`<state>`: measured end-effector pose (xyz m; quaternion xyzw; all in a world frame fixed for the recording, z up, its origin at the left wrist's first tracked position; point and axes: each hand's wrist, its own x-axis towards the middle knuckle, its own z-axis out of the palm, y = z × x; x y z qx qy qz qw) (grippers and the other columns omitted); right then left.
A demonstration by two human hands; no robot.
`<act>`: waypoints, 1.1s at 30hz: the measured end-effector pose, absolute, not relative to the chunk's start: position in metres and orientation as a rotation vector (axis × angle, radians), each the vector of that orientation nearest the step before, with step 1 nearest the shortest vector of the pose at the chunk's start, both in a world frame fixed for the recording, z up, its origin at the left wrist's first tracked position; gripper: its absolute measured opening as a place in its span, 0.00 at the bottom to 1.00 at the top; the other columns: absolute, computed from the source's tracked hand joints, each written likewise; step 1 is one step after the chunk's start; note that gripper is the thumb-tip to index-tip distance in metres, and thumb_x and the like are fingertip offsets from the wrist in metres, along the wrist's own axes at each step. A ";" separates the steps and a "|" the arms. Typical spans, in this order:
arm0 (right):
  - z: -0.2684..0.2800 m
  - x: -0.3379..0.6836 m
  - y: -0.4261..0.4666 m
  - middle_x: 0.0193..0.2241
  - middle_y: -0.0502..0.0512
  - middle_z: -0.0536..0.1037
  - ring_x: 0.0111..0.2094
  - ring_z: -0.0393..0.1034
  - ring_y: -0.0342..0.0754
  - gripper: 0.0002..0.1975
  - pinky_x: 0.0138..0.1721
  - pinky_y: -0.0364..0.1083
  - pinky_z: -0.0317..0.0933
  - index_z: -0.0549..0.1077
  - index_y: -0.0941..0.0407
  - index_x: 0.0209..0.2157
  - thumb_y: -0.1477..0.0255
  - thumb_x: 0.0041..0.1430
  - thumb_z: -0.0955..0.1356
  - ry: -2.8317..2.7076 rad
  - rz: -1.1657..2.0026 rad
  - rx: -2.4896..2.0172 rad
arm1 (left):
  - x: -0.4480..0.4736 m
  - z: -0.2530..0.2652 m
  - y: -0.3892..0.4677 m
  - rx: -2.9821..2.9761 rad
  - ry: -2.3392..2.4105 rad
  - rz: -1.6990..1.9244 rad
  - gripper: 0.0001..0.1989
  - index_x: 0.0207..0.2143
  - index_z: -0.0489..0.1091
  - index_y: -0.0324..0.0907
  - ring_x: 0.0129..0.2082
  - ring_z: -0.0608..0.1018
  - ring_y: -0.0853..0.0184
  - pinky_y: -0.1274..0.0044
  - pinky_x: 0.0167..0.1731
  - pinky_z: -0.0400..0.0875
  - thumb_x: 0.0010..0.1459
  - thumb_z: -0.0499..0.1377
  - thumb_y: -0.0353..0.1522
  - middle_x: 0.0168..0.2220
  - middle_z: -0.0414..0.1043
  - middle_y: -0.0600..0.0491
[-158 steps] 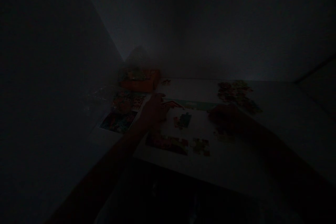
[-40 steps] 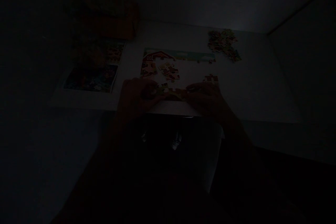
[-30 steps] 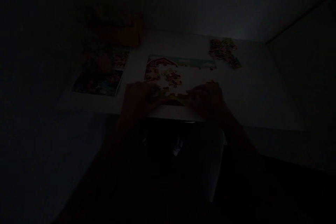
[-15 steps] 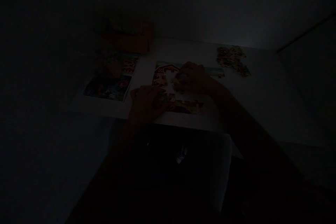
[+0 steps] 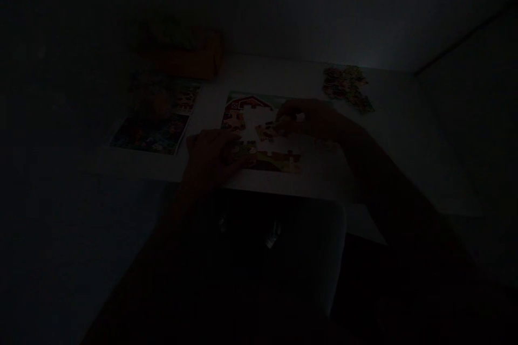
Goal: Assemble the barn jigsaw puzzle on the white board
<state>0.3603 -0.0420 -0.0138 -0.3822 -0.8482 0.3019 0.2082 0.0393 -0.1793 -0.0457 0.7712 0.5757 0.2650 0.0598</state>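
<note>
Puzzle (image 5: 273, 161): on the bench (image 5: 404, 140), long axis left to right, barn roof (image 5: 256, 100) pointing away from the person.
Left hand (image 5: 208, 153): palm down, fingers loosely apart over the near left corner, gripping nothing visible.
Right hand (image 5: 313, 118): fingers curled at loose pieces (image 5: 265, 130); grip cannot be told.

Exposure very low; most of the view near black. Weak grey light on back wall (image 5: 356, 21), brightest at right above the puzzle-piece pile (image 5: 347, 89). Desk (image 5: 404, 156) reads dull grey. Forearms (image 5: 392, 194) sink into shadow. Colours muted; orange box (image 5: 182, 63) soft, smeared. Left margin almost lost.
</note>
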 end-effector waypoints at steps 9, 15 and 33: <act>-0.029 0.438 -0.069 0.41 0.55 0.86 0.40 0.82 0.57 0.26 0.38 0.55 0.79 0.84 0.45 0.48 0.42 0.60 0.82 -2.000 0.914 -1.109 | 0.038 -0.044 -0.178 2.357 1.738 0.797 0.30 0.61 0.80 0.53 0.63 0.80 0.41 0.48 0.66 0.68 0.68 0.70 0.61 0.60 0.84 0.45; -0.026 0.442 -0.089 0.40 0.56 0.88 0.41 0.83 0.58 0.20 0.40 0.56 0.77 0.87 0.46 0.43 0.45 0.63 0.80 -2.008 1.029 -1.060 | 0.038 -0.031 -0.183 2.347 1.821 0.752 0.43 0.64 0.79 0.48 0.64 0.79 0.40 0.43 0.67 0.69 0.68 0.58 0.71 0.61 0.82 0.46; -0.016 0.443 -0.088 0.37 0.56 0.88 0.37 0.80 0.57 0.15 0.43 0.55 0.70 0.88 0.50 0.39 0.52 0.67 0.77 -2.511 1.069 -0.908 | 0.144 -0.038 -0.226 2.637 1.395 0.524 0.29 0.75 0.74 0.60 0.70 0.77 0.44 0.48 0.72 0.65 0.75 0.68 0.47 0.72 0.79 0.50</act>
